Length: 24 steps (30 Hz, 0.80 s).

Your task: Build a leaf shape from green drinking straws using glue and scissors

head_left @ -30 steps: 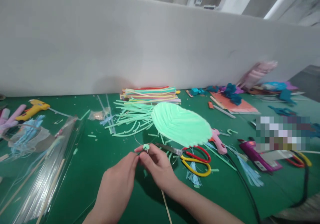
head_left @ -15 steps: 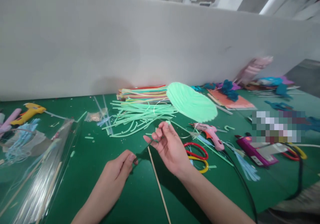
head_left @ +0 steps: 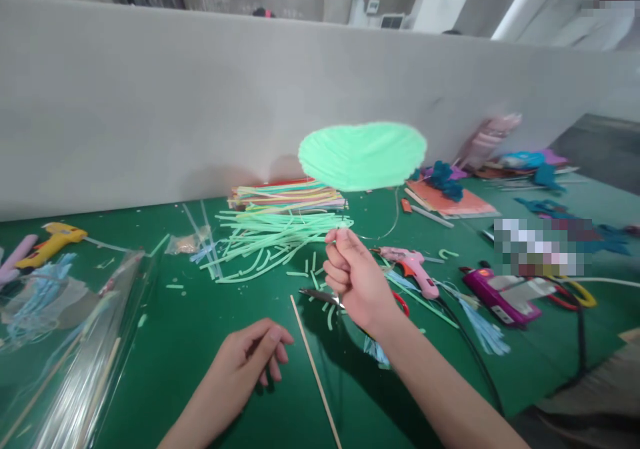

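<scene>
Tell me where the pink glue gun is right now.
In the head view the pink glue gun lies on the green table, just right of the raised right hand, with the purple glue gun further right.

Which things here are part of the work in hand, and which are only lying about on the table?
In hand:
right hand raised, fist closed on a thin wire
green leaf shape held up in the air
left hand resting on the green table
wooden stick beside it

Lying about:
pink glue gun
yellow glue gun
green straw strips
scissors
</scene>
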Each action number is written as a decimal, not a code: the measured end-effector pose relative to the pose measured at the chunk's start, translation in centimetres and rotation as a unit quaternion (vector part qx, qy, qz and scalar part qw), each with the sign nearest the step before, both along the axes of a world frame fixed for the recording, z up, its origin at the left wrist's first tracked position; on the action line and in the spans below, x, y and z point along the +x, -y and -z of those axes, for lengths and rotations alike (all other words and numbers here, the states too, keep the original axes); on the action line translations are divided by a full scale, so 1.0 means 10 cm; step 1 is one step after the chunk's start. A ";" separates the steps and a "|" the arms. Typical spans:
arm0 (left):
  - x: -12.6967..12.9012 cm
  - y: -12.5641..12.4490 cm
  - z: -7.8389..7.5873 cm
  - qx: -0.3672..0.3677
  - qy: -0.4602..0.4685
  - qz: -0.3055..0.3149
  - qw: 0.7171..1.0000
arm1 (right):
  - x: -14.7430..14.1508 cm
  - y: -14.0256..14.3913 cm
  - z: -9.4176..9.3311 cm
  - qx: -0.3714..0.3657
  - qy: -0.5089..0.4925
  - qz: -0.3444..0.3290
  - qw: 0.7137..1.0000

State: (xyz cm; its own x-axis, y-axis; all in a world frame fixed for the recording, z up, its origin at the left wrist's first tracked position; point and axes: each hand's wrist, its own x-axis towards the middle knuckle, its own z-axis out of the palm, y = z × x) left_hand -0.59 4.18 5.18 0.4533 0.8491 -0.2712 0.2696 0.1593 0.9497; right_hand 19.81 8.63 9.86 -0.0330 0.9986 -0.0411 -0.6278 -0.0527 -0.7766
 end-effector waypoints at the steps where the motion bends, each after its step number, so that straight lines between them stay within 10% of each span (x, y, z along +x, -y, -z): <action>1: -0.02 -0.02 0.01 0.001 0.002 -0.013 1.000 | 0.07 0.00 -0.04 0.005 0.036 -0.011 0.999; 10: -0.02 -0.06 -0.02 0.010 0.048 -0.101 0.994 | 0.40 0.12 -0.20 0.022 0.266 -0.090 0.959; 16: -0.22 -0.21 -0.10 -0.028 0.165 -0.324 0.931 | 0.42 0.20 -0.15 0.138 0.613 0.009 0.778; 21: -0.57 -0.30 -0.22 -0.085 0.224 -0.237 0.942 | 0.34 0.37 0.14 0.240 0.791 -0.013 0.563; 24: -0.65 -0.32 -0.27 -0.089 0.185 -0.210 0.956 | 0.27 0.47 0.30 0.280 0.818 -0.007 0.503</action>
